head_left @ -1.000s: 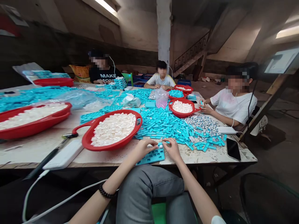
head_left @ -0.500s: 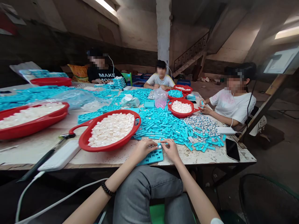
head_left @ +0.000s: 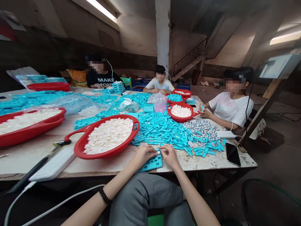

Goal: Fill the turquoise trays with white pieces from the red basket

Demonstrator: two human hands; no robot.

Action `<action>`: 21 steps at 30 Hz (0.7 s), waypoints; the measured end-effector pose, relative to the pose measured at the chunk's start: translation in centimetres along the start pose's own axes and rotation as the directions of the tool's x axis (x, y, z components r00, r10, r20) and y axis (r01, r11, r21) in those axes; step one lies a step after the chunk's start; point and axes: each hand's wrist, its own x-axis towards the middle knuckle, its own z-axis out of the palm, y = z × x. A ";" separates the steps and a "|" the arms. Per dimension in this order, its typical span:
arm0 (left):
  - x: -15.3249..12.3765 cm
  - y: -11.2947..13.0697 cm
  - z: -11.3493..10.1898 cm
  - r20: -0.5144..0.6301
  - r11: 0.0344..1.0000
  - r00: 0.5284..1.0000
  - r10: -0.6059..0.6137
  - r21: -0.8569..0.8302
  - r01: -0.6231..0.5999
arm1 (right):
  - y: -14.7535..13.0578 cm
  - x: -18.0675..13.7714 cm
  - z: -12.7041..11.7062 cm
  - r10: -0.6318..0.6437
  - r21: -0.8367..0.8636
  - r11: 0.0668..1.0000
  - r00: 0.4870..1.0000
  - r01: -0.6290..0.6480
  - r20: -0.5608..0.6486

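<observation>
Close to the table's front edge lies a light-blue tray point(head_left: 154, 164) with rows of square holes. My left hand point(head_left: 144, 156) reaches over it, fingers closed, the tips against a small white piece point(head_left: 158, 153) at the tray's far right corner. Opposite, my right hand point(head_left: 169, 156) pinches with thumb and forefinger just beyond that piece; what sits between those fingertips is too small to make out. Left of my hands stands a red basket point(head_left: 78, 148) filled with white pieces point(head_left: 109, 135). A heap of blue strips point(head_left: 160, 128) spreads behind my fingers.
Another red basket point(head_left: 53, 126) is at the left, near a white power bank point(head_left: 54, 164) with a cable. A phone point(head_left: 232, 154) and small patterned pieces point(head_left: 201, 127) lie at the right. A co-worker point(head_left: 231, 106) sits there; two more people are across the table.
The view has shifted slightly, so the table sits a little lower. My right fingertips have drawn back slightly from the white piece, which now shows more plainly beside my left fingertips.
</observation>
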 end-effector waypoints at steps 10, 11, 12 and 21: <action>-0.1 0.4 -0.2 -0.025 0.994 0.994 -0.104 0.016 0.104 | 0.5 -1.0 1.1 -0.282 -0.320 0.888 0.941 0.331 0.189; -0.2 0.5 -0.3 -0.030 0.994 0.994 -0.103 0.024 0.103 | 0.5 -1.0 1.2 -0.290 -0.351 0.869 0.934 0.349 0.209; -0.2 0.6 -0.3 -0.031 0.994 0.995 -0.096 0.040 0.097 | 0.5 -1.1 1.2 -0.292 -0.380 0.853 0.930 0.359 0.225; -0.1 0.7 0.4 -0.025 0.965 0.999 -0.028 0.261 0.033 | 0.3 -1.0 1.3 -0.246 -0.455 0.824 0.937 0.336 0.247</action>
